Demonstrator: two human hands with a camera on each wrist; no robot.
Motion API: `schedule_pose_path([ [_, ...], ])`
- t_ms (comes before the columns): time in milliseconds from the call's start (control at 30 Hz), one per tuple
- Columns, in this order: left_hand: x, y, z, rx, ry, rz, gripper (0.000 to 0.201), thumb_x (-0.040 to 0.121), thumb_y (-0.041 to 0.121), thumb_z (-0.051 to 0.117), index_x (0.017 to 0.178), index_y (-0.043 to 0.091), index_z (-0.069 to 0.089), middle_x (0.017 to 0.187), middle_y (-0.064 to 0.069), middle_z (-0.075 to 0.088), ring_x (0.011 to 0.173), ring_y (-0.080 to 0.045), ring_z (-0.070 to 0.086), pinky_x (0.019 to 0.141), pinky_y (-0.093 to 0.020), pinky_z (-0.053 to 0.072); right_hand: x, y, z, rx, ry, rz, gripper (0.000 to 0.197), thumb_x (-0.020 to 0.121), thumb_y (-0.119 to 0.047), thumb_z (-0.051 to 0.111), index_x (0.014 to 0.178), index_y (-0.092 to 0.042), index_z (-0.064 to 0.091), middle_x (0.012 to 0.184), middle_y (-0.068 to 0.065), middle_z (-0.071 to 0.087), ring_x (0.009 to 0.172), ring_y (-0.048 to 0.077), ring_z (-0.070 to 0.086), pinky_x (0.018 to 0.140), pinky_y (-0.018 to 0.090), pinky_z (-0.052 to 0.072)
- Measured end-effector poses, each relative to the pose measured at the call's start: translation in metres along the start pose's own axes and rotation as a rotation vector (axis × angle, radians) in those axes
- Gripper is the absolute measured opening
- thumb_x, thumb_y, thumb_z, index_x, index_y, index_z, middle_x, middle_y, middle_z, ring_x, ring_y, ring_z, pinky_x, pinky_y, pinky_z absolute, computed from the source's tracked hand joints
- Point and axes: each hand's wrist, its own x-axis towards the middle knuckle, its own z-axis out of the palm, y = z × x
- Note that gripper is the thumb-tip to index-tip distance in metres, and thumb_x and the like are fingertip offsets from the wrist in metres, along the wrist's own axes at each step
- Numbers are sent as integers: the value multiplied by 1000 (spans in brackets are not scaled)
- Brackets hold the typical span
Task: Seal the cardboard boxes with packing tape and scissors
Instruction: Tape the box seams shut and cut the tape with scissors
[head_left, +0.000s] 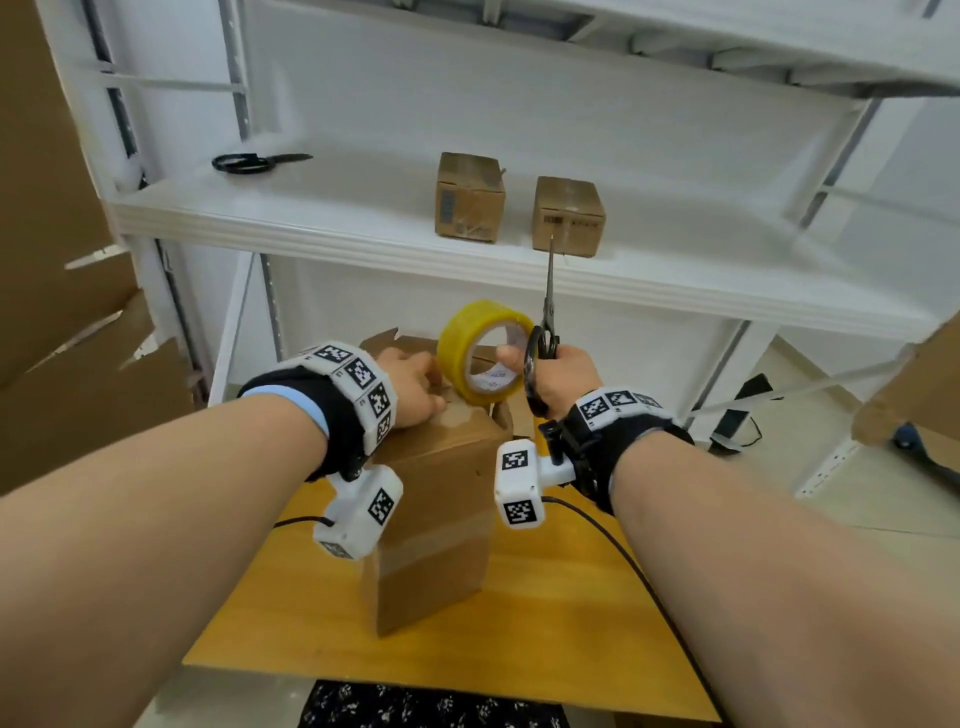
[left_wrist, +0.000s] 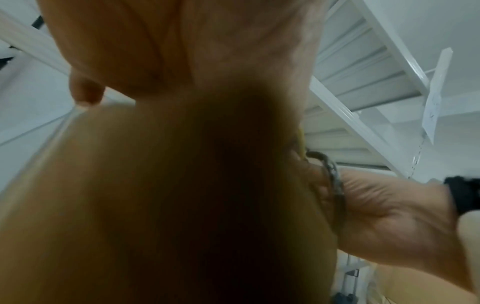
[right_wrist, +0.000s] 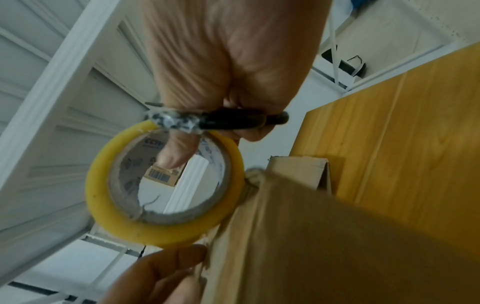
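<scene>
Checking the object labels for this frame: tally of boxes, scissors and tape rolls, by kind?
Cardboard boxes: 3, one on the wooden table under the left hand, two on the white shelf.
Scissors: 2, one in the right hand, one on the shelf.
Tape rolls: 1, yellow, also in the right hand.
Total: 6.

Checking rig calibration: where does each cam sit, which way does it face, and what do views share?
Head: on the head, facing forward-down; both forearms, left hand on the cardboard box, right hand.
Left wrist: looks along the palm; mostly blurred box, right hand at its edge.
Right wrist: looks along the fingers at the tape roll and scissors.
Shared: box in all three.
</scene>
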Motion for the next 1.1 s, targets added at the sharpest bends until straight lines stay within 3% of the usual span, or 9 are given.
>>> schedule_pose_path([
  [133,-3,9,-5,80,-4,-85,75,74,76,52,136,36,39,137,-15,38,123,-39,41,104,-51,36,15,-3,3,-178,10,27,31,80,-38,77,81,-9,66,68,8,65,67,30,65,53,29,49],
  [300,-9,16,-15,60,-4,-102,82,80,71,56,143,23,35,137,-14,43,125,-34,43,103,-43,37,19,-13,1,-226,-38,-25,23,86,-25,72,71,-11,60,62,6,59,57,22,57,47,23,38],
  [500,-8,16,-2,-80,-46,-167,103,72,72,65,150,21,22,142,-14,43,129,-33,44,106,-44,38,26,-16,14,-209,-10,-111,12,87,-11,62,76,-14,63,71,6,64,72,27,63,62,29,47],
  [633,-7,18,-1,-76,41,-178,107,63,71,70,147,23,25,144,-14,33,131,-36,38,106,-50,37,26,-12,17,-195,-3,-69,13,88,-8,57,78,-13,63,72,8,63,73,29,62,66,34,51],
  [767,-1,22,-3,-209,-118,-26,84,79,51,71,148,25,33,146,-5,42,130,-28,44,109,-45,37,27,-13,11,-190,-15,-52,15,88,-3,53,79,-11,62,70,6,61,65,23,59,54,25,42],
  [833,0,22,-3,-206,-157,-1,74,85,48,67,148,25,36,145,-3,45,129,-26,46,110,-42,36,27,-13,13,-181,-5,-87,14,83,-3,57,88,-11,66,78,8,66,75,28,65,60,29,50],
  [933,1,19,-3,-260,-162,-1,64,84,43,71,141,28,47,133,-2,56,119,-24,54,104,-38,42,30,-13,17,-147,43,-148,22,77,-6,64,96,-17,68,88,7,71,87,29,69,80,43,58],
  [1000,-1,18,-4,-258,-143,7,58,84,42,71,136,27,53,125,-3,60,111,-23,57,96,-35,46,29,-15,20,-124,62,-189,19,80,-9,65,96,-17,66,89,6,71,86,27,68,83,47,58],
  [1100,-6,20,-6,-180,-121,16,54,89,43,65,137,23,50,127,-6,59,114,-25,56,93,-33,45,28,-17,22,-99,95,-231,10,84,-13,66,93,-17,64,88,8,70,84,29,68,81,49,58],
])
